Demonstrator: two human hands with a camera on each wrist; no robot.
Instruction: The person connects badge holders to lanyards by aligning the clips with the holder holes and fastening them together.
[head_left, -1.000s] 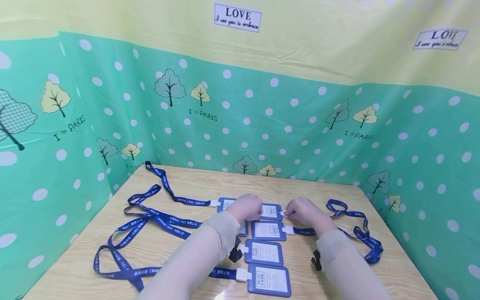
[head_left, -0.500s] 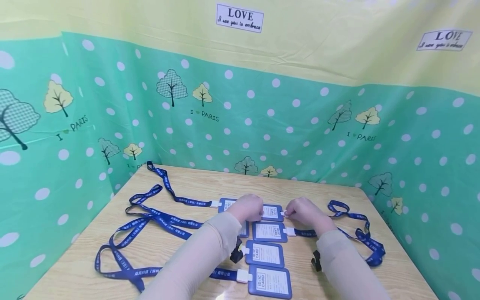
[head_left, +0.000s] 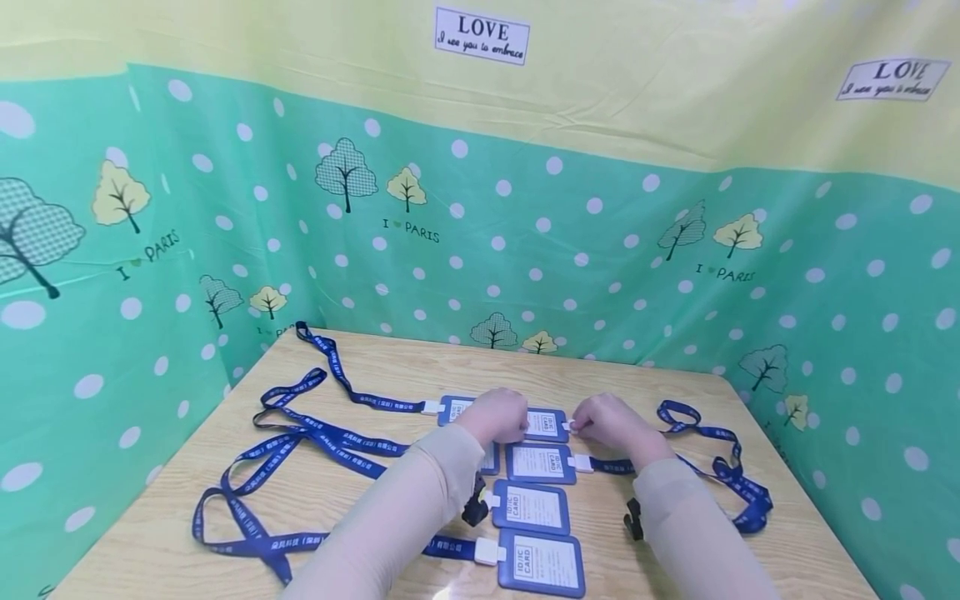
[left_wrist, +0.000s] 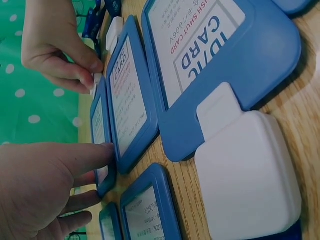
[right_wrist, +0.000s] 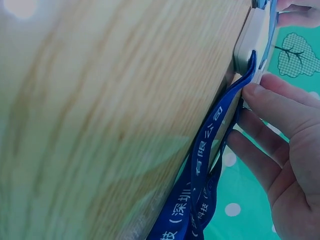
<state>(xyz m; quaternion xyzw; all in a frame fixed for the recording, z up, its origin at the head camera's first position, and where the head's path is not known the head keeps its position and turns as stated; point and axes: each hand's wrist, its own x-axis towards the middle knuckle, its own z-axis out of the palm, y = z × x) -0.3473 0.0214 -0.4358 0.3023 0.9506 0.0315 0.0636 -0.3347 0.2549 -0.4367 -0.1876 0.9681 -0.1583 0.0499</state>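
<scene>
Near the back of the table, a blue ID card holder (head_left: pixel 547 424) lies between my two hands. My left hand (head_left: pixel 501 414) grips its left end, thumb on the edge and fingers behind it, as the left wrist view shows. At its right end my right hand (head_left: pixel 606 421) pinches the white lanyard clip (head_left: pixel 568 427) between thumb and fingertips. Another card holder (head_left: pixel 452 408) is partly hidden behind my left hand. Just in front lies a card holder (head_left: pixel 540 463) with its white clip toward the right. Dark blue lanyard straps (right_wrist: pixel 200 155) trail below my right hand.
Two more card holders (head_left: pixel 531 507) lie in a column nearer the front, clips toward the left. Blue lanyards (head_left: pixel 330 442) loop across the left side of the wooden table (head_left: pixel 375 358), others (head_left: pixel 738 475) at the right. A green dotted curtain (head_left: pixel 585 275) hangs around the table.
The head view has shifted slightly, so everything sits a little further right. Both hands keep their places at the two ends of the far card holder.
</scene>
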